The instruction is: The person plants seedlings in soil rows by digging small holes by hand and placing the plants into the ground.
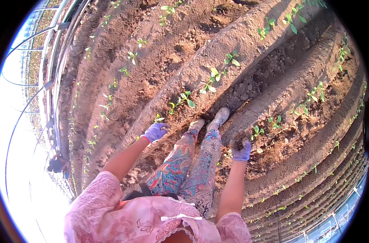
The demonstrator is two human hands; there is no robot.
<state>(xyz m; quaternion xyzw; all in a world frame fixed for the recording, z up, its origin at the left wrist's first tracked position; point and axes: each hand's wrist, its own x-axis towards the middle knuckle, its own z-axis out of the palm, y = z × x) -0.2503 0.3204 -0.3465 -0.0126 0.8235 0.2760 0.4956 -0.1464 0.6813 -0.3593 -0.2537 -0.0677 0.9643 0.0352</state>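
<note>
My left hand (155,132), in a purple glove, hovers at the edge of a raised soil bed, just below a small green seedling (159,118). Its fingers are apart and nothing shows in them. More seedlings (184,99) stand in a line farther up this bed. My right hand (241,150), gloved the same way, holds a clump of dark soil (239,139) over the neighbouring ridge. Close to the right of it grows a seedling (257,131) with several leaves. Whether the clump holds roots, I cannot tell.
My shoes (221,117) stand in the furrow (248,91) between two raised beds. Planted ridges (278,179) curve away on both sides. Metal greenhouse hoops and pipes (49,85) run along the left edge. Another person (57,164) is at the far left.
</note>
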